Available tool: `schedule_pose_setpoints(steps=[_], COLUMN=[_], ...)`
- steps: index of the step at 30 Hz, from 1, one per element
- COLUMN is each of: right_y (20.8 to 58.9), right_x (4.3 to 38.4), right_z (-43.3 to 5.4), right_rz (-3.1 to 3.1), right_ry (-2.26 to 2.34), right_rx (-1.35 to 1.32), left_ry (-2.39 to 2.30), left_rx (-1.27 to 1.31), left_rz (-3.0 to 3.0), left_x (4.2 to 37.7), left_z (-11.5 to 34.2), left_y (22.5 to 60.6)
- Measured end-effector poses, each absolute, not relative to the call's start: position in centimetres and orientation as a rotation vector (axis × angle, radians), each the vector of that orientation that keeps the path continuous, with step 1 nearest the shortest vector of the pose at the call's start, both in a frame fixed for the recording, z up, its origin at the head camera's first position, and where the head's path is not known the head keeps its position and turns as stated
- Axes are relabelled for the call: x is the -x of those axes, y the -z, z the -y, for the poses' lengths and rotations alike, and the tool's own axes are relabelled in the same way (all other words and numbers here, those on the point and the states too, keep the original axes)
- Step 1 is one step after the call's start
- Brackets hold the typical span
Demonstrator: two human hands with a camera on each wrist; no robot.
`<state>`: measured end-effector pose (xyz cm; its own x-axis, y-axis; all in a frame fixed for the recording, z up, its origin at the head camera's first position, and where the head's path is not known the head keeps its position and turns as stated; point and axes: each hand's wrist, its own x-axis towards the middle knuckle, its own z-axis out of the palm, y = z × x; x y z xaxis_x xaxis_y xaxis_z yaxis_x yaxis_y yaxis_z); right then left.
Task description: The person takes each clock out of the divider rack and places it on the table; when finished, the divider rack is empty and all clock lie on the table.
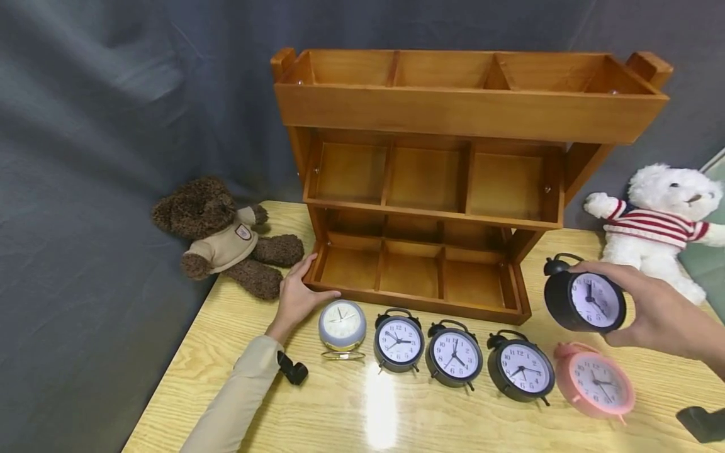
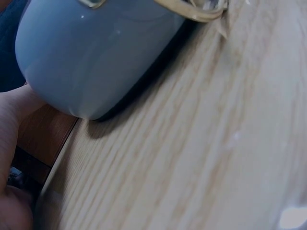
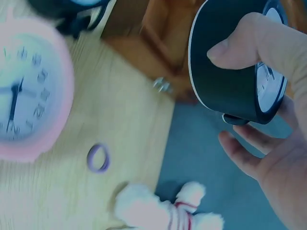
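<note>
My right hand (image 1: pixel 663 308) grips a black twin-bell alarm clock (image 1: pixel 589 299), thumb on one side of the casing and fingers on the other. The clock is off the table, tilted, its white dial towards me. Behind the row of clocks, my left hand (image 1: pixel 300 296) rests spread at the lower left corner of a wooden shelf rack (image 1: pixel 419 301), thumb along the front edge. Close to that thumb stands a grey-blue clock (image 1: pixel 342 322). To its right are black alarm clocks (image 1: pixel 399 340) and a pink alarm clock (image 1: pixel 600 382), which is below the held one.
Three tiers of the rack have divided compartments. A brown teddy bear (image 1: pixel 226 236) leans at the left, and a white bear (image 1: pixel 657 220) in a striped top sits at the right. In the right wrist view a purple ring (image 3: pixel 90 155) lies on the table (image 3: pixel 129 124).
</note>
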<state>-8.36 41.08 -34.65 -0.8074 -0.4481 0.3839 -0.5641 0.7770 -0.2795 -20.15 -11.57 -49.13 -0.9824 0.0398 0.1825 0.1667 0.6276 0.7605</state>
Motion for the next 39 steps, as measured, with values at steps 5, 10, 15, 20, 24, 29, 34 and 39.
schedule_pose_setpoints(steps=[5, 10, 15, 20, 24, 29, 34, 39], right_y=[36.5, 38.1, 39.6, 40.8, 41.8, 42.8, 43.1, 43.3], right_x=[10.5, 13.2, 14.5, 15.4, 16.0, 16.1, 16.2, 16.2], right_z=[-42.8, -43.9, -44.9, -45.2, -45.6, -46.0, -45.6, -45.3], right_rz=[2.714, 2.717, 2.786, 2.874, 2.895, 2.921, 2.950, 3.011], right_ry=[-0.567, -0.597, -0.644, -0.674, -0.502, -0.479, -0.516, -0.538], right_rx=[-0.748, -0.861, -0.833, -0.804, -0.763, -0.728, -0.725, -0.718], left_ry=[1.279, 1.295, 1.301, 1.301, 1.299, 1.284, 1.287, 1.298], left_rx=[0.182, 0.172, 0.169, 0.165, 0.175, 0.181, 0.184, 0.172], left_rz=[2.697, 2.676, 2.681, 2.686, 2.686, 2.681, 2.666, 2.672], left_x=[20.2, 20.1, 19.9, 19.8, 19.7, 19.6, 19.5, 19.2], left_z=[11.7, 11.6, 11.4, 11.2, 11.0, 11.0, 11.2, 11.5], left_y=[49.2, 49.4, 49.5, 49.4, 49.5, 49.8, 49.8, 49.6])
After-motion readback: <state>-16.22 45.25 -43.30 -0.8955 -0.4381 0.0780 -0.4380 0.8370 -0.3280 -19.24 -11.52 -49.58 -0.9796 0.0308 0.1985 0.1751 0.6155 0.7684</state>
